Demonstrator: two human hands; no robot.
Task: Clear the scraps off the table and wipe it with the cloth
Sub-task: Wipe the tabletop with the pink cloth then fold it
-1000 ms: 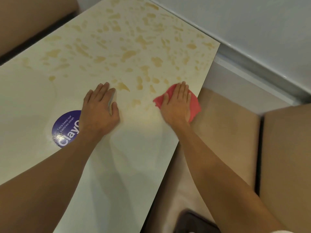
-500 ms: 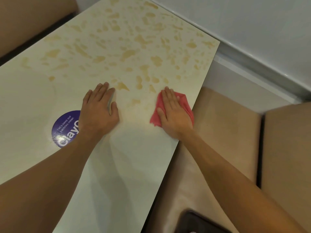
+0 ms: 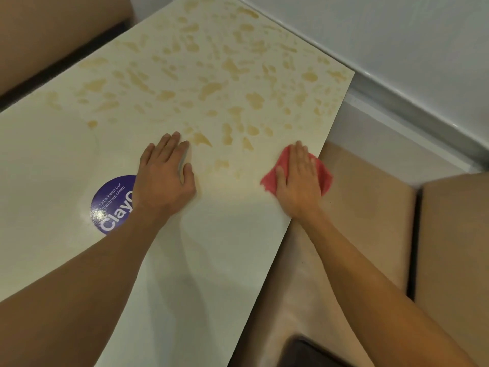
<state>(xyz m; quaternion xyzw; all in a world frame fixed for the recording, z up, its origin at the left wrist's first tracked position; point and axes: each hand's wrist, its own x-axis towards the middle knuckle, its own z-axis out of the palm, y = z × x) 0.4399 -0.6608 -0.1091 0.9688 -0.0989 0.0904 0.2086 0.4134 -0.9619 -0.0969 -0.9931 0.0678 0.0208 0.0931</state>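
Note:
A cream table (image 3: 79, 144) with tan speckles fills the left and middle of the view. My right hand (image 3: 299, 181) lies flat with straight fingers on a red cloth (image 3: 324, 177), pressing it to the table by the right edge; part of the cloth hangs past that edge. My left hand (image 3: 164, 178) rests palm down on the table, fingers straight, a little left of centre. No loose scraps show on the surface.
A round purple sticker (image 3: 111, 205) sits on the table, partly under my left wrist. Tan padded benches (image 3: 365, 207) run along the right side and the far left corner (image 3: 53, 30). A pale wall with a ledge (image 3: 412, 120) stands behind. A dark object (image 3: 312, 353) lies below.
My right hand has slid the red cloth back to the right, up to the table's edge, after moving it inward half a second ago. My left hand has stayed put.

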